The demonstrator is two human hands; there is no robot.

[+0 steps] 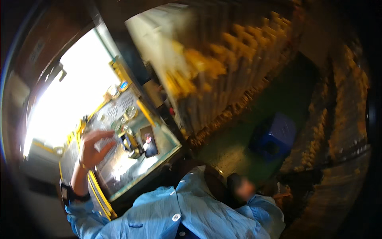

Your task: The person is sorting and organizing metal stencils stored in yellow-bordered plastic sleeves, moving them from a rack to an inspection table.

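Observation:
My left hand (pixel 95 148) is raised over the left part of a workbench (pixel 113 175). Its thumb and fingers are bent but apart, with nothing seen between them. A dark band and watch circle that wrist. Beside the fingertips is a small black-and-yellow device (pixel 131 144), its kind unclear. Right of it a phone (pixel 149 141) with a lit screen lies on the bench. My right sleeve (pixel 264 209) shows at the lower right; smear and shadow obscure the hand beyond it.
Small jars (pixel 129 113) stand toward the bench's back, near a bright lamp-lit area. A blue plastic stool (pixel 274 135) is on the green floor to the right. Blurred rows of yellow-ended parts (pixel 238 51) line the far side; similar rows stand at far right.

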